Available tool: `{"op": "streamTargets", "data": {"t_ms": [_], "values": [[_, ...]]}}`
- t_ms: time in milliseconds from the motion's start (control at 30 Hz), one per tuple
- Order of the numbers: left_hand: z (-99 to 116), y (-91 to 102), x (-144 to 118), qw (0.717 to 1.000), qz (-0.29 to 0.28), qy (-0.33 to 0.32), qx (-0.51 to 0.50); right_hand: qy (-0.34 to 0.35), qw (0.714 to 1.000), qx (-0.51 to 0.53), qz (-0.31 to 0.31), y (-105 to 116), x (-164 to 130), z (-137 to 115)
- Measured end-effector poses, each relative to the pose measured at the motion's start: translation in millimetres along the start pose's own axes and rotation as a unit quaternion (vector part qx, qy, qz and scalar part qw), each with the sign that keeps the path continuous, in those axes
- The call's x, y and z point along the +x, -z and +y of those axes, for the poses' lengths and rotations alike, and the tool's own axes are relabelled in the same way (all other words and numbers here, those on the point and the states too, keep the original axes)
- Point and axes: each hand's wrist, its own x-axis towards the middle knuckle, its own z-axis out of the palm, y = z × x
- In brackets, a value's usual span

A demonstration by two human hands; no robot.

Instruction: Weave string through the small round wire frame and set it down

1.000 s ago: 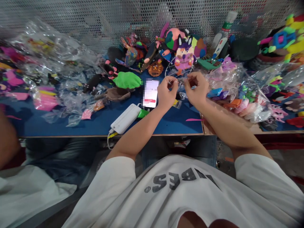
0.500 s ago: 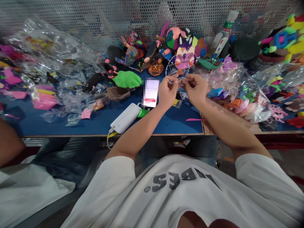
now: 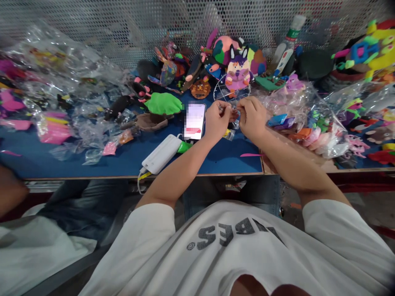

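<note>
A thin pale hoop (image 3: 215,91), crossed by fine strands, stands out beyond my fingertips at the middle of the table. My left hand (image 3: 217,119) is closed in a pinch at the hoop's near edge. Close beside it, my right hand (image 3: 252,117) also pinches at that edge, fingers bent and knuckles up. Whatever small part lies between the fingertips is too fine to make out. Behind the hoop sits a purple and orange clay figure (image 3: 237,76) with pointed ears. A phone (image 3: 195,120) with a lit screen lies just left of my left hand.
A white power bank (image 3: 162,154) with a cable lies near the front edge. Bagged clay (image 3: 54,131) covers the left side, and more bags with clay figures (image 3: 317,131) the right. A pink stick (image 3: 250,155) lies before my right forearm. Another person's arm (image 3: 12,187) is at far left.
The hoop has tipped lower and away from me. My right hand has turned knuckles-up, its fingers now closer to the left hand's. The view has shifted slightly.
</note>
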Motion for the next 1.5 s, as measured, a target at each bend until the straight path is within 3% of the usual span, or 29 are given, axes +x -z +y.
{"op": "streamTargets", "data": {"t_ms": [200, 533, 633, 700, 767, 867, 933, 1067, 1333, 1500], "values": [[7, -0.7, -6, 0.998, -0.019, -0.048, 0.037, 0.002, 1.0, 0.021, -0.019, -4, -10, -6], [11, 2.7, 2, 0.999, 0.004, -0.034, -0.016, 0.004, 0.988, 0.053, -0.145, 12, -5, 3], [13, 6.4, 4, 1.0, 0.0, -0.019, -0.016, 0.017, 0.99, 0.091, -0.105, 13, -4, -7], [13, 7.8, 5, 1.0, -0.001, -0.015, -0.013, -0.008, 0.99, 0.136, -0.026, 10, -5, -16], [11, 8.0, 6, 1.0, 0.004, -0.023, -0.001, -0.075, 0.976, 0.203, 0.019, 7, -4, -23], [7, 7.5, 8, 0.998, 0.018, -0.062, 0.023, -0.175, 0.938, 0.296, -0.04, 2, 2, -25], [3, 7.1, 9, 0.995, 0.026, -0.091, 0.038, -0.204, 0.919, 0.326, -0.092, -1, 7, -22], [-3, 7.0, 11, 0.992, 0.011, -0.107, 0.058, -0.201, 0.903, 0.363, -0.116, -3, 12, -12], [8, 12.2, 9, 0.993, -0.001, -0.092, 0.069, -0.204, 0.907, 0.357, -0.093, -1, 15, -6], [2, 13.3, 10, 0.997, -0.007, -0.059, 0.049, -0.25, 0.873, 0.39, -0.152, 2, 15, -11]]}}
